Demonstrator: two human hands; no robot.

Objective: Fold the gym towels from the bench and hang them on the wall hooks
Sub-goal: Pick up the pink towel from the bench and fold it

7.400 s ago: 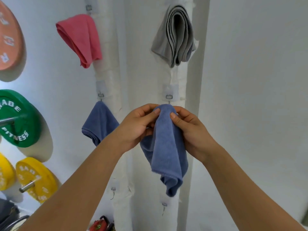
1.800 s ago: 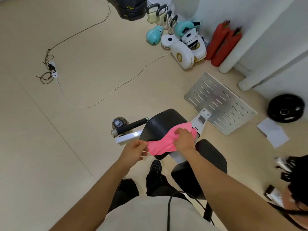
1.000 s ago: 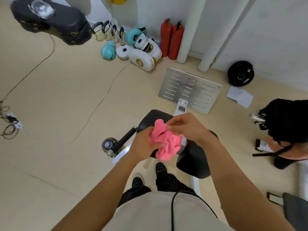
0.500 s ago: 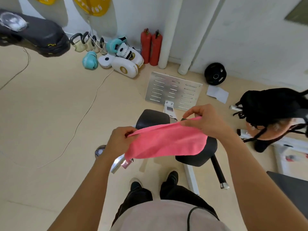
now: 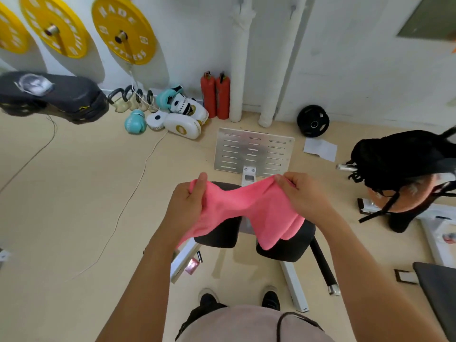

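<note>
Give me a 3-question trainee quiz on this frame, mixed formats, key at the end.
1. True or false: the pink towel already hangs on a wall hook.
2. Multiple choice: what stands against the wall between the boxing gloves and the white pipes? A) two red fire extinguishers B) a blue bucket C) a broom
3. Fill in: the left hand and right hand each grip one ___ of the towel, held above the black bench pads.

Key: 1. False, both hands hold it up. 2. A, the fire extinguishers. 3. end.
</note>
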